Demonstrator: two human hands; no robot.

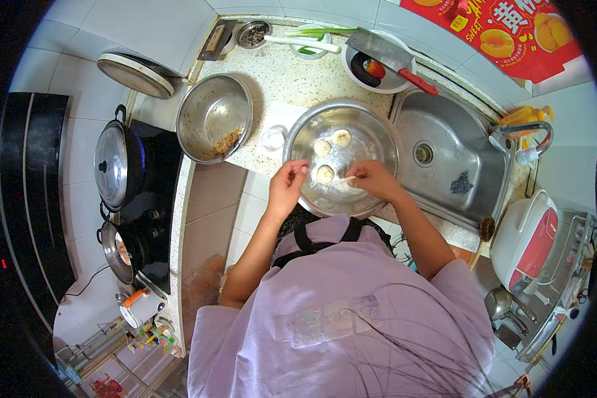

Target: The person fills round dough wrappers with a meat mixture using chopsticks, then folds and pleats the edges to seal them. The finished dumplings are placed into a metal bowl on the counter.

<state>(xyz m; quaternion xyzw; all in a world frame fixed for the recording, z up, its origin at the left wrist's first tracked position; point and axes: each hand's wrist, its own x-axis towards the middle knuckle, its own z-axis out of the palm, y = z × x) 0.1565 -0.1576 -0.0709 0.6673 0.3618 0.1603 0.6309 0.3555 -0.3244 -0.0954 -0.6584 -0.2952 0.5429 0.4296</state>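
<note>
A wide stainless steel basin (308, 124) stands on the counter before me, with a whitish, flour-like dusting inside. Three small round pieces of dough lie in it: one at the back (342, 138), another at the left (322, 148) and a third nearer me (325, 174). With my right hand (375, 181) I pinch the edge of a flattened piece of dough (347, 185) low over the basin's floor. My left hand (287, 189) is at the basin's left rim, its fingers loosely curled and nothing visible in them.
A steel pot (214, 104) with brown minced filling (226, 143) stands left of the basin. Behind, a cleaver (383, 49) lies across a white bowl (348, 54), beside a scallion (303, 44). The sink (457, 134) adjoins at right. A lidded wok (112, 166) sits over blue flame.
</note>
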